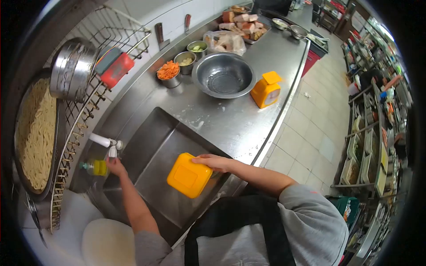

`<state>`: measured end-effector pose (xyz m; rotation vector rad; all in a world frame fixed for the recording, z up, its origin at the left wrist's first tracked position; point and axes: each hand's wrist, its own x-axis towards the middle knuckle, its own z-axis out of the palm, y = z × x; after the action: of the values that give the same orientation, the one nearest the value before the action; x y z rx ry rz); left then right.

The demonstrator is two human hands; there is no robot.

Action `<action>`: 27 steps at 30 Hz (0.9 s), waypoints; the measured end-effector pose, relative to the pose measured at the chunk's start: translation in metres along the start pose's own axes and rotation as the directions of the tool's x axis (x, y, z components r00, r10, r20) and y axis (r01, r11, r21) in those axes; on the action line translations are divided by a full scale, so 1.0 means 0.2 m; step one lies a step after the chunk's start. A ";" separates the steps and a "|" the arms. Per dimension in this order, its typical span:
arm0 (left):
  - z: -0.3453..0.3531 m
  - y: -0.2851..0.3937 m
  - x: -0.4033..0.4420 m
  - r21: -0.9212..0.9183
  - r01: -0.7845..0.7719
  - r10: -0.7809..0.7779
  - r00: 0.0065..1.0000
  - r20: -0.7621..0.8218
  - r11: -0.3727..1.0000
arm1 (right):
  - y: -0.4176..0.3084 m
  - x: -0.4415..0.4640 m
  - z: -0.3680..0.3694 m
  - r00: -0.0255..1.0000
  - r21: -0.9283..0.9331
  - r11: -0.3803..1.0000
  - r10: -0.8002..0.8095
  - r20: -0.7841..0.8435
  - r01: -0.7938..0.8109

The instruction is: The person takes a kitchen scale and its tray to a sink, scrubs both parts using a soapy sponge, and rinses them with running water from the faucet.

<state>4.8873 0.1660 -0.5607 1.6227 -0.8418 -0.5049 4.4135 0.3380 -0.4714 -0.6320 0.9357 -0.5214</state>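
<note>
Over the sink (153,137), my right hand (214,162) grips the edge of a yellow plastic tray (190,175) with rounded corners and a square raised outline. The tray is tilted, with this face toward me. At the sink's left side, my left hand (116,166) has its fingers closed at the lower end of the faucet (112,152). A bottle of yellow liquid (95,167) stands just beside that hand. On the counter, a yellow kitchen scale (265,94) stands near the front edge, beside a large metal bowl (224,75).
Small metal containers hold carrot strips (168,71) and other cut vegetables (196,48). Behind them are a plastic bag (224,42) and a tray of meat pieces (246,26). A wire rack (84,116) with a noodle pan (37,137) overhangs the left. Shelves (361,142) line the right.
</note>
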 end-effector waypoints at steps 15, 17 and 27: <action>1.22 0.93 -2.10 -0.290 -0.471 0.495 0.400 0.772 0.833 | 0.13 -1.76 -1.42 0.905 -0.244 0.963 -0.205 -0.373 0.118; 1.50 1.06 -2.21 -0.364 -0.468 0.526 0.281 0.803 0.805 | 0.58 -1.91 -1.77 0.810 0.052 0.987 -0.097 -0.578 0.155; 2.36 1.23 -2.35 -0.274 -0.427 0.408 0.261 0.875 0.862 | 2.69 -2.55 -1.80 0.220 0.727 0.565 0.709 -0.670 0.391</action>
<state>4.1819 0.1969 -0.4853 0.9058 -2.0816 -1.0432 3.9266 0.9569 -0.7146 0.9555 1.7700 -1.0882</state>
